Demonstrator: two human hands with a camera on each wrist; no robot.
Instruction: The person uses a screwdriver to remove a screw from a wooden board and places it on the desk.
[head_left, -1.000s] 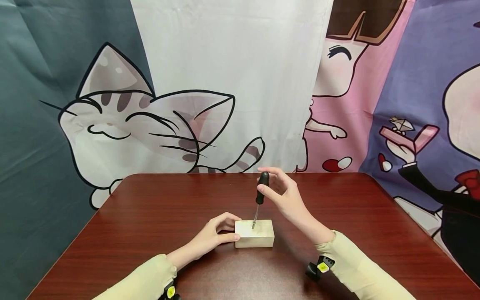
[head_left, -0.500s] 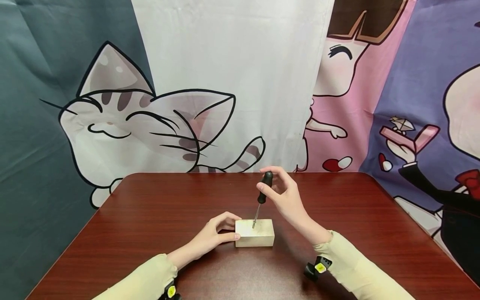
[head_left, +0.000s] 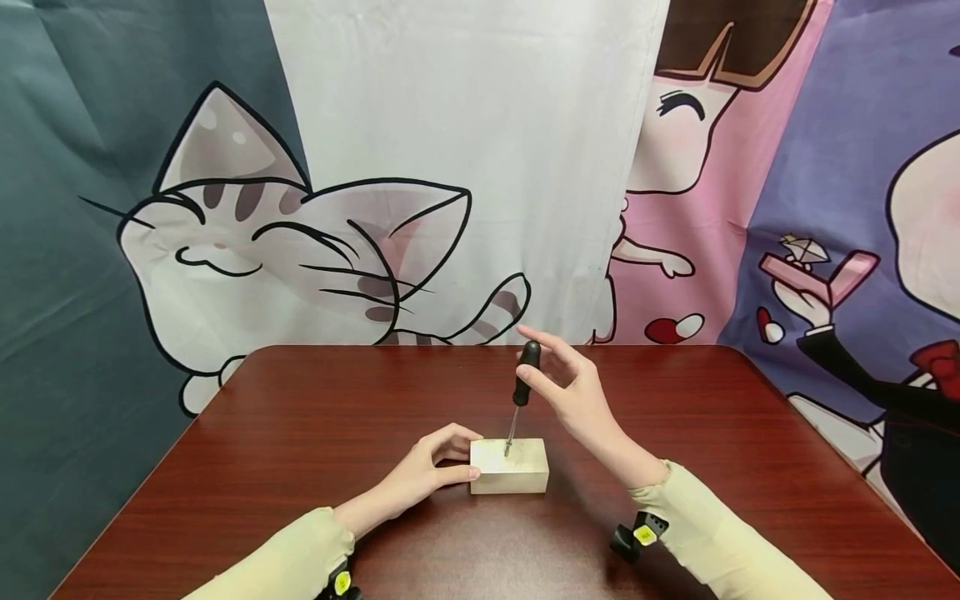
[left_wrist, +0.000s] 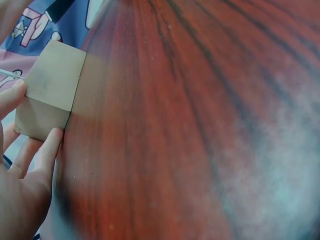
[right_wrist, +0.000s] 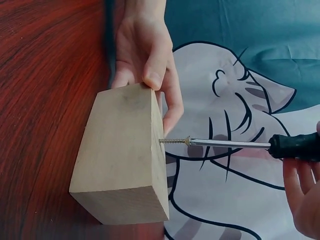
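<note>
A pale wooden block [head_left: 510, 482] lies on the table. My left hand [head_left: 420, 467] holds its left end, with the thumb at the near edge and fingers at the far side; in the left wrist view fingertips press the block's [left_wrist: 57, 75] end. A screw [right_wrist: 175, 141] stands partly sunk in the block's top face, its threads showing. The shaft tip of a black-handled screwdriver [head_left: 528, 372] meets the screw head. Above the block, my right hand [head_left: 576, 396] pinches the handle between thumb and fingers, the index finger stretched out past its top. The screwdriver leans slightly right.
The dark red wooden table [head_left: 337, 400] reaches back to a cartoon-printed cloth [head_left: 480, 125] hanging behind it. A black strapped device [head_left: 637, 536] sits on the right wrist, another [head_left: 341, 583] on the left.
The screwdriver handle swings slightly right, then back left, as the right hand's fingers shift on it. The index finger now reaches out straighter. Left hand and block stay put.
</note>
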